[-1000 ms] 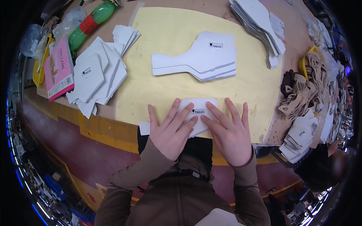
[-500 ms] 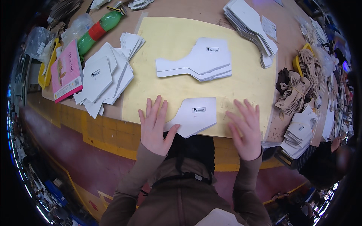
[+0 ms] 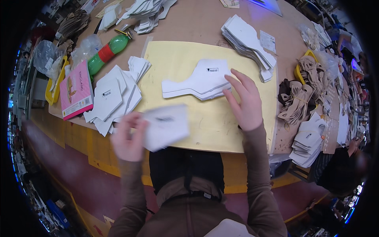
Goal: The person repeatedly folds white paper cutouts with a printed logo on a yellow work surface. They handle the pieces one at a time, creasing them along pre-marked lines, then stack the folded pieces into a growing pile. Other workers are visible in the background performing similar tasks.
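Note:
My left hand (image 3: 129, 136) is closed on the left end of a white cut piece (image 3: 166, 125) with a small black print. Both are blurred by motion above the near edge of the yellow sheet (image 3: 205, 118). My right hand (image 3: 246, 102) reaches over the sheet with thumb and fingers apart, its fingertips at the right edge of a small stack of similar white pieces (image 3: 197, 81). Left of the sheet lies a loose, fanned pile of printed white pieces (image 3: 108, 96), close to my left hand.
A pink notebook (image 3: 77, 91) and a green bottle with a red band (image 3: 106, 53) lie at the left. A tall white stack (image 3: 246, 39) stands at the far right of the sheet. Beige bundles (image 3: 298, 96) and tied white pieces (image 3: 308, 136) line the right side.
My left hand has picked up the printed white piece from the sheet's near edge and carried it left. My right hand has moved forward to the small white stack.

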`<state>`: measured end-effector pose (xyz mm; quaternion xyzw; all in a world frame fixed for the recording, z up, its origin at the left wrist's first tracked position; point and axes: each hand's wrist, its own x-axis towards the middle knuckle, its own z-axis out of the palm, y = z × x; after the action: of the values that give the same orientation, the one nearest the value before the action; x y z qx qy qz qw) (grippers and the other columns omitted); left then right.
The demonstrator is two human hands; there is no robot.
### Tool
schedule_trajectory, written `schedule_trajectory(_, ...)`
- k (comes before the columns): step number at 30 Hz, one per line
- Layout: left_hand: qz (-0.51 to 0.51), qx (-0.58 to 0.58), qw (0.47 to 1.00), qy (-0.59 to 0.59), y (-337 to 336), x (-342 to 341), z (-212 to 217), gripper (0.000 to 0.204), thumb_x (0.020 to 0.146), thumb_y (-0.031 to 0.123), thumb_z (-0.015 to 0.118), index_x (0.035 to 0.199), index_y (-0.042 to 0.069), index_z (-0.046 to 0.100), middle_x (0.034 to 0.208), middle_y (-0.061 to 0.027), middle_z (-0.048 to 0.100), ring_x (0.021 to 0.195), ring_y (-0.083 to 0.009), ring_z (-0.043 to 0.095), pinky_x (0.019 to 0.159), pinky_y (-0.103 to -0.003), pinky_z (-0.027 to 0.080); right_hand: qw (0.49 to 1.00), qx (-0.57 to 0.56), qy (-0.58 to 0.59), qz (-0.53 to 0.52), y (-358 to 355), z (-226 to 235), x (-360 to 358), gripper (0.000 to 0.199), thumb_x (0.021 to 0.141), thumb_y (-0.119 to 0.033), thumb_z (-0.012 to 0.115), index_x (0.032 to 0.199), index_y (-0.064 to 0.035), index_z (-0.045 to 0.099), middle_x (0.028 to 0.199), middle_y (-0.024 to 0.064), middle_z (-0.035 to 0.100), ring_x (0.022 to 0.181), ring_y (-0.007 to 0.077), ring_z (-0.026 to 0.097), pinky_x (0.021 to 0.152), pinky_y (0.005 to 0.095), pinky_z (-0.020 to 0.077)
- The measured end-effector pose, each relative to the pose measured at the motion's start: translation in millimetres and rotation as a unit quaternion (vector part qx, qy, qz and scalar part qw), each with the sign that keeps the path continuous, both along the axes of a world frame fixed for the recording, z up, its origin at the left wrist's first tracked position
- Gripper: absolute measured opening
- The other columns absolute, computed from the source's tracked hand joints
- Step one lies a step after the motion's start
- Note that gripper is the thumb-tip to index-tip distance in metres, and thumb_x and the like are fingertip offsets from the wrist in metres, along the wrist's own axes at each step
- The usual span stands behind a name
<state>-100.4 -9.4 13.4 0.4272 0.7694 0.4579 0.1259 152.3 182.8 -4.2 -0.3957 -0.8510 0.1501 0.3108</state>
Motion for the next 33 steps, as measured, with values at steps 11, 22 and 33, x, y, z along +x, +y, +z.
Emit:
schedule_trajectory(11, 0.079, 0.12, 0.987, 0.07, -7.4, -78.9, 36.8, 0.028, 0.092, -0.004, 0.062, 0.12, -0.003, 0.065, 0.134, -0.0174, 0.062, 0.129, -0.0247, 0.054, 0.112, -0.039, 0.037, 0.987, -0.086, 0.131, -0.04, 34.4, -13.9, -28.5, 0.034, 0.091, -0.01, 0.071, 0.12, 0.0039, 0.057, 0.122, 0.0153, 0.062, 0.115, 0.0282, 0.058, 0.1, 0.0375, 0.046)
schedule_trajectory(22, -0.257, -0.012, 0.954, 0.151, 13.2, 42.0, -16.8, 0.028, 0.083, 0.003, 0.07, 0.11, 0.012, 0.071, 0.129, -0.0051, 0.065, 0.125, -0.0308, 0.058, 0.115, -0.054, 0.032, 0.986, -0.147, 0.084, -0.005, -78.1, -3.0, -7.9, 0.041, 0.085, 0.001, 0.07, 0.125, -0.0012, 0.06, 0.121, 0.015, 0.063, 0.114, 0.0319, 0.059, 0.099, 0.0381, 0.0476)
schedule_trajectory(33, -0.316, -0.139, 0.913, 0.219, 9.7, 60.2, -39.5, 0.052, 0.085, 0.0, 0.055, 0.133, 0.018, 0.064, 0.149, -0.0039, 0.053, 0.141, -0.0273, 0.047, 0.117, -0.063, 0.023, 0.969, -0.088, -0.194, 0.126, -84.7, -16.1, 22.8, 0.045, 0.088, -0.028, 0.073, 0.132, -0.0233, 0.066, 0.152, 0.001, 0.049, 0.141, 0.0394, 0.04, 0.116, 0.0572, 0.0289)
